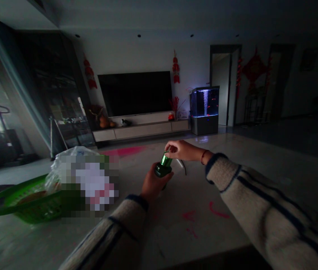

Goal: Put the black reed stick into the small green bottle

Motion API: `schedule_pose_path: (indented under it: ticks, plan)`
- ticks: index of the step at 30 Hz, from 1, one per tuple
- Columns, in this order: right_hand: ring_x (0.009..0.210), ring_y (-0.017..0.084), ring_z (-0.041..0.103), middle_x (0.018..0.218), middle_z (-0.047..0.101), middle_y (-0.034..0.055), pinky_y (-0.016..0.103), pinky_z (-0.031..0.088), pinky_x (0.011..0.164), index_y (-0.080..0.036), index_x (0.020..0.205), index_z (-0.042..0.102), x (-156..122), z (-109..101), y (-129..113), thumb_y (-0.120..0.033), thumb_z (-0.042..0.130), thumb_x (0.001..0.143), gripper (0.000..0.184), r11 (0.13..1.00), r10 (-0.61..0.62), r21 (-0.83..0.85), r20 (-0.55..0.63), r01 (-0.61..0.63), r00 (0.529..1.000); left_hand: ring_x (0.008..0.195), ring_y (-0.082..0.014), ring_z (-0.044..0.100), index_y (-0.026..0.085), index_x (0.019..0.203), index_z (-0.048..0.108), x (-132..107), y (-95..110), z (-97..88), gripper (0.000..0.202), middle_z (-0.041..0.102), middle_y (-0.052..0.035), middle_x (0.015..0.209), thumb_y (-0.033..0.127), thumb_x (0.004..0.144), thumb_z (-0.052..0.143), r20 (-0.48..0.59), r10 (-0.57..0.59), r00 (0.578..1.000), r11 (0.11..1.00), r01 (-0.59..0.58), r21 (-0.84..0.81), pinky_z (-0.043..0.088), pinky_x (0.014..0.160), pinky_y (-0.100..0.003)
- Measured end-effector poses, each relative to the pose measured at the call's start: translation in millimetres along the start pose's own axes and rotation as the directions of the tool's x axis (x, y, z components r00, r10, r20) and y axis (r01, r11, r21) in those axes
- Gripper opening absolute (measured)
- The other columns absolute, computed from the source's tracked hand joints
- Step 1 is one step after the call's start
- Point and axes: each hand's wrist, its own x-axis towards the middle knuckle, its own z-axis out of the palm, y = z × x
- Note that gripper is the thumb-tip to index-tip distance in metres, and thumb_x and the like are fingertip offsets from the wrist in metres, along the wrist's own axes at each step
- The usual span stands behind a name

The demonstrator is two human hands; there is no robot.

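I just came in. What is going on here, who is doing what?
A person's left hand grips a dark green bottle, and the fingers of the right hand touch its shiny green top. Both hands are above a pale table with pink marks. To the left stand a green plastic basket and a clear plastic bag, partly pixelated. Farther back are a dark television and a lit fish tank.

Green basket, probably with food
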Motion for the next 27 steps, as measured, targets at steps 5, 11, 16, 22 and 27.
schedule_pose_path:
  ticks: [5, 11, 16, 22, 27]
  plan:
    - [0.077, 0.011, 0.054, 0.082, 0.060, 0.0019, 0.024, 0.041, 0.070, -0.015, 0.087, 0.058, -1, -3, -3, -0.013, 0.058, 0.066, 0.021, 0.994, -0.051, 0.098, 0.032, 0.048, 0.998, 0.072, -0.0137, 0.056, 0.016, 0.101, 0.050, 0, 0, -0.6, 0.055, 0.061, -0.0020, 0.079, 0.044, 0.057, 0.067, -0.009, -0.004, 1.000, 1.000, 0.004, 0.004, 0.043, 0.064, -0.024]
    - [0.084, 0.013, 0.055, 0.086, 0.062, 0.0035, 0.027, 0.039, 0.076, -0.015, 0.086, 0.060, 1, -5, -7, -0.034, 0.054, 0.076, 0.022, 0.991, -0.054, 0.120, -0.062, 0.061, 0.997, 0.070, -0.0137, 0.056, 0.017, 0.101, 0.051, 1, -1, -0.2, 0.054, 0.060, -0.0012, 0.078, 0.045, 0.057, 0.066, -0.025, -0.009, 1.000, 1.000, 0.009, 0.021, 0.043, 0.061, -0.024]
    - [0.067, 0.011, 0.053, 0.072, 0.060, 0.0023, 0.023, 0.038, 0.062, -0.016, 0.082, 0.061, 2, -2, -1, -0.047, 0.055, 0.073, 0.033, 0.999, 0.035, -0.034, -0.129, -0.040, 0.991, 0.071, -0.0141, 0.056, 0.016, 0.101, 0.052, 0, 2, -0.6, 0.055, 0.061, -0.0016, 0.079, 0.045, 0.057, 0.066, -0.035, -0.009, 0.999, 0.999, 0.010, 0.039, 0.043, 0.062, -0.024]
    - [0.061, 0.009, 0.050, 0.073, 0.059, 0.0016, 0.022, 0.036, 0.057, -0.015, 0.084, 0.061, 2, -1, 3, -0.042, 0.060, 0.069, 0.031, 0.999, 0.020, -0.031, -0.087, -0.022, 0.996, 0.070, -0.0138, 0.056, 0.016, 0.101, 0.051, 0, 2, -0.8, 0.055, 0.061, -0.0016, 0.078, 0.044, 0.057, 0.066, -0.030, -0.023, 0.999, 1.000, 0.024, 0.007, 0.043, 0.061, -0.023]
    - [0.061, 0.007, 0.047, 0.082, 0.061, 0.0018, 0.021, 0.037, 0.058, -0.015, 0.089, 0.060, 3, -4, 0, -0.027, 0.062, 0.067, 0.025, 0.999, -0.024, 0.038, -0.030, 0.025, 0.999, 0.070, -0.0142, 0.056, 0.016, 0.098, 0.052, 1, 0, -0.5, 0.052, 0.060, -0.0010, 0.076, 0.044, 0.056, 0.067, -0.039, -0.024, 0.999, 1.000, 0.024, 0.004, 0.043, 0.062, -0.024]
